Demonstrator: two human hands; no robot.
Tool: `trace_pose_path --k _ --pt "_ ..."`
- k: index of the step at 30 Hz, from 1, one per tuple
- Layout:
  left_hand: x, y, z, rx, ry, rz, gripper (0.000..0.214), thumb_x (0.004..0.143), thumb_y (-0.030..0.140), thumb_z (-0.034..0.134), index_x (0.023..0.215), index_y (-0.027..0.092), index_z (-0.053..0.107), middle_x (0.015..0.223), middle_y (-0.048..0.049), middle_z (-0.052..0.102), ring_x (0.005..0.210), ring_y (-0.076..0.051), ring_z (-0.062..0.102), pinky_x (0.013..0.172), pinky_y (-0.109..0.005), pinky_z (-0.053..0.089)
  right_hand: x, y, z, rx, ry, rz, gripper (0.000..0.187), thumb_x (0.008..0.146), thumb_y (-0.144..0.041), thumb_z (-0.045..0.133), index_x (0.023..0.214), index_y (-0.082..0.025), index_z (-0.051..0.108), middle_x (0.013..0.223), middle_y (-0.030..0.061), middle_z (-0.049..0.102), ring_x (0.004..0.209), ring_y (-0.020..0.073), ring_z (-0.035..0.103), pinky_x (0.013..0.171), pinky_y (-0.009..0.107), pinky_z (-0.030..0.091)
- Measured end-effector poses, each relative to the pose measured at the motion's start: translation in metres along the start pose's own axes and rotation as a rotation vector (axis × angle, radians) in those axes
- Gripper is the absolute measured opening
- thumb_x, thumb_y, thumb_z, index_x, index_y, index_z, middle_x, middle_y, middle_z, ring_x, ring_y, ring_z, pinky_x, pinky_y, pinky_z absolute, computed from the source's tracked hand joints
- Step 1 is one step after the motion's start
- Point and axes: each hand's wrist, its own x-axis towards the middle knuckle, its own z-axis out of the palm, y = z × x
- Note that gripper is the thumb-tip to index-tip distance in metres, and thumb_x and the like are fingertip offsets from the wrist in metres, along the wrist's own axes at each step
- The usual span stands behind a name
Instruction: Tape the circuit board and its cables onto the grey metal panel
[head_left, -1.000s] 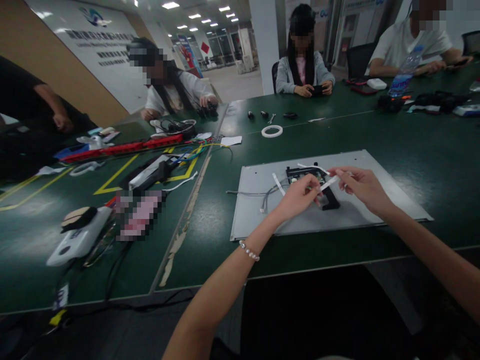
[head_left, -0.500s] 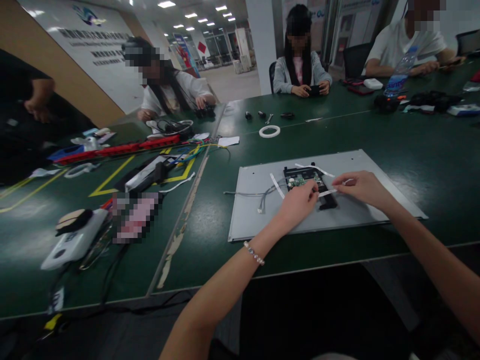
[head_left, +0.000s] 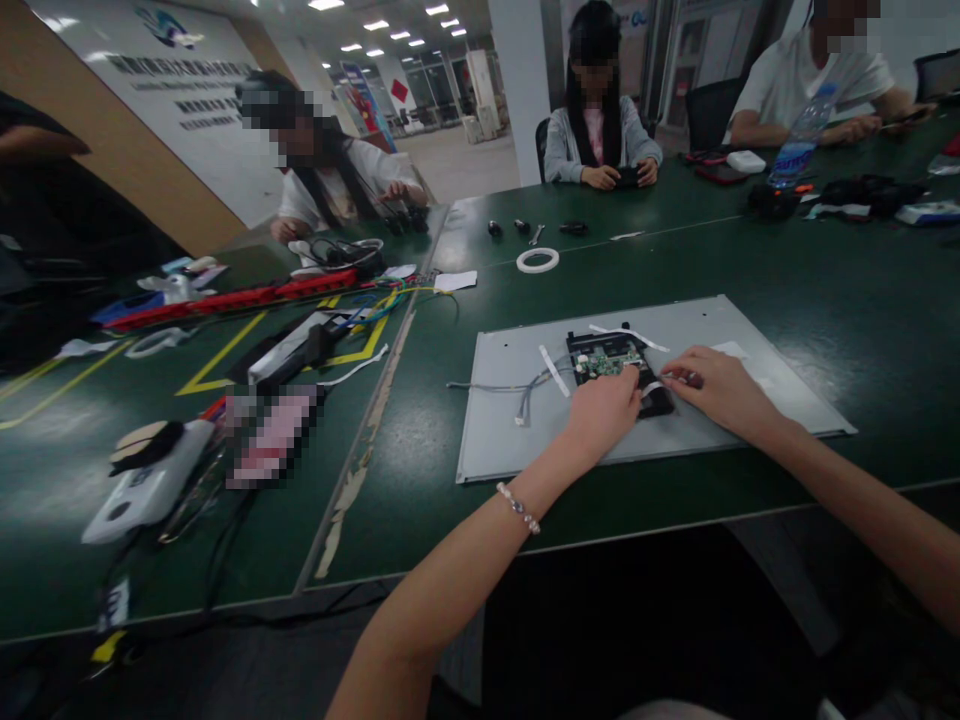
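Right hand [head_left: 716, 385] pinched the white strip [head_left: 652, 388]; left hand [head_left: 606, 408] curled at the circuit board [head_left: 609, 364], couldn't tell its grip. Strip bowed, was straight half a second earlier.

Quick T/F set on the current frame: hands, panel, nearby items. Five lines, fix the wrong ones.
1. Both the left hand and the right hand are over the gray panel. True.
2. The beaded bracelet is on the right wrist. False: it is on the left.
3. A white strip shows between the hands. True.
4. The white ring lies on the panel. False: it lies on the green table, beyond the panel.
5. A green circuit board shows near the left hand. True.
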Motion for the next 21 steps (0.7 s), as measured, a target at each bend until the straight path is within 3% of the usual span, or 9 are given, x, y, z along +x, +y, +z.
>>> trace_pose_path --k 5,9,16,21 --pt "-0.001 0.000 -0.001 0.057 0.016 0.016 0.023 0.093 0.031 0.043 0.106 0.017 0.056 0.082 -0.0076 0.069 0.072 -0.023 0.066 0.059 -0.030 0.043 -0.001 0.009 0.008 -0.100 0.063 -0.007 0.026 0.089 -0.038 0.053 0.098 -0.018 0.066 0.099 0.0080 0.056 0.093 0.0201 0.054 0.084 0.035 0.044" --pt "-0.004 0.000 -0.007 0.089 0.004 0.023 0.026 0.093 0.032 0.044 0.109 0.015 0.057 0.084 -0.0091 0.070 0.074 -0.023 0.066 0.062 -0.031 0.045 -0.002 0.015 0.010 -0.141 0.063 0.009 0.024 0.088 -0.036 0.052 0.097 -0.017 0.063 0.098 0.0088 0.055 0.093 0.0218 0.053 0.085 0.038 0.043" --pt "-0.004 -0.004 -0.020 0.089 -0.125 0.007 0.027 0.089 0.026 0.043 0.095 0.013 0.066 0.082 -0.0122 0.069 0.076 -0.023 0.065 0.064 -0.031 0.045 -0.007 0.025 0.006 -0.115 0.048 0.060 0.022 0.088 -0.032 0.048 0.092 -0.016 0.061 0.094 0.0086 0.057 0.090 0.0204 0.053 0.084 0.037 0.044" --pt "-0.005 -0.008 -0.025 0.110 -0.169 0.017 0.026 0.088 0.024 0.044 0.094 0.013 0.067 0.084 -0.0132 0.070 0.077 -0.024 0.066 0.065 -0.033 0.047 -0.010 0.040 0.000 -0.180 0.109 0.103 0.022 0.087 -0.031 0.046 0.092 -0.015 0.061 0.094 0.0110 0.057 0.090 0.0222 0.054 0.085 0.039 0.045"
